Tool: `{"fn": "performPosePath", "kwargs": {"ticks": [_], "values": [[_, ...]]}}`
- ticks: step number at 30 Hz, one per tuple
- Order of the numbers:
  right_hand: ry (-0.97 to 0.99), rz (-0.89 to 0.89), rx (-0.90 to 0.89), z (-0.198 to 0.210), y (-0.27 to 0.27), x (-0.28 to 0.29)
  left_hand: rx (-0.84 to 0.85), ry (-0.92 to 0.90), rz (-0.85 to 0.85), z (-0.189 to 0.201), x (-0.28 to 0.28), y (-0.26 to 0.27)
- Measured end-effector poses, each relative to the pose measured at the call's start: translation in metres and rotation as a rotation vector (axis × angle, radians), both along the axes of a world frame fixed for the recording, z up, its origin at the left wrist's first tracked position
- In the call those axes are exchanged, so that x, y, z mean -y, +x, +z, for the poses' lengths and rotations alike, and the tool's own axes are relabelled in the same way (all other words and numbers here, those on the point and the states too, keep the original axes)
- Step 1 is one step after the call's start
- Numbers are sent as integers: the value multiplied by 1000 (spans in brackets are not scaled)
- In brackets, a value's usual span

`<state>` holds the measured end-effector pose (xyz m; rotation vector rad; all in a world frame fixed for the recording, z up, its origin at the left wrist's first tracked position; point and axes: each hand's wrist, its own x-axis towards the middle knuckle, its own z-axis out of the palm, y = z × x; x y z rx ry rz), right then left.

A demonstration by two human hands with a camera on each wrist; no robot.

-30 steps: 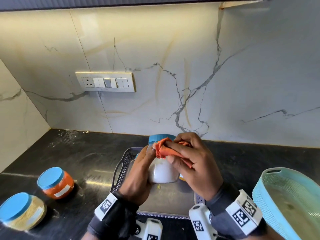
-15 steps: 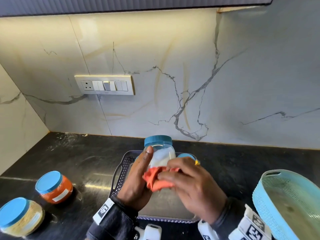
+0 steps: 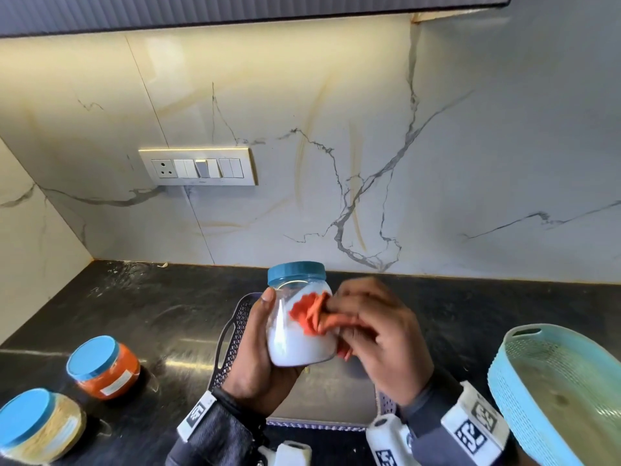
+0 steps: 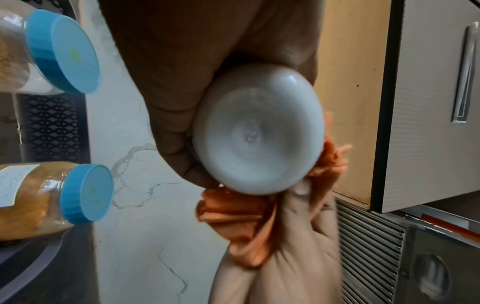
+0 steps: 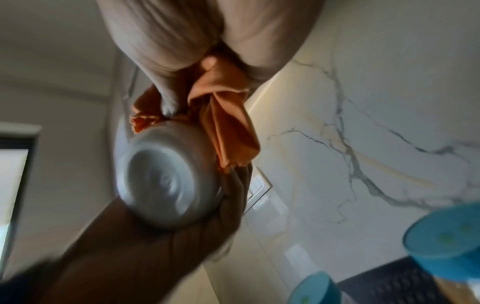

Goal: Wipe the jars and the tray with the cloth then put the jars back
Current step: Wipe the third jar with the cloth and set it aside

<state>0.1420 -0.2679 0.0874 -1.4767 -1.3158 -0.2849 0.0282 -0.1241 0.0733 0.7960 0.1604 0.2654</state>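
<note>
head view: my left hand [image 3: 258, 358] is wrapped round a jar of white powder [image 3: 299, 334] with a blue lid [image 3: 297, 271], holding it upright in the air above a dark perforated tray [image 3: 232, 334] on the black counter [image 3: 161, 311]; my right hand [image 3: 379, 341] has its fingers curled on an orange cloth [image 3: 309, 312], bunched and pressed to the jar's right side. on the counter to the left, off the tray, an orange-filled jar [image 3: 104, 366] and nearer me a tan-filled jar [image 3: 40, 427], both blue-lidded and well apart from the tray. a light blue basket [image 3: 524, 381] at the right edge. a switch plate [image 3: 198, 167] on the marble wall. left wrist view: the jar's rounded base [image 4: 257, 131] fills the middle, my fingers [image 4: 171, 123] closed along its side; the cloth [image 4: 241, 226] is gathered beneath it in my right hand [image 4: 285, 257]. two more blue-lidded jars [image 4: 78, 193] of tan contents beside the tray's mesh wall [image 4: 52, 127]. right wrist view, blurred: my fingers [image 5: 168, 102] pinch the cloth [image 5: 228, 127] against the jar [image 5: 163, 176], which sits cupped in my left hand [image 5: 197, 236]; two blue lids [image 5: 441, 242] low at the right.
</note>
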Motion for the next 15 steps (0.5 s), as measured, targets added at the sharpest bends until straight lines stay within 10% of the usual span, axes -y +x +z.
{"fn": "performPosePath", "kwargs": {"ticks": [4, 15], "values": [[64, -25, -251, 7, 7, -10, -3, 30, 2, 2, 6, 1], [-25, -10, 119, -11, -19, 7, 23, 49, 80, -2, -5, -2]]}}
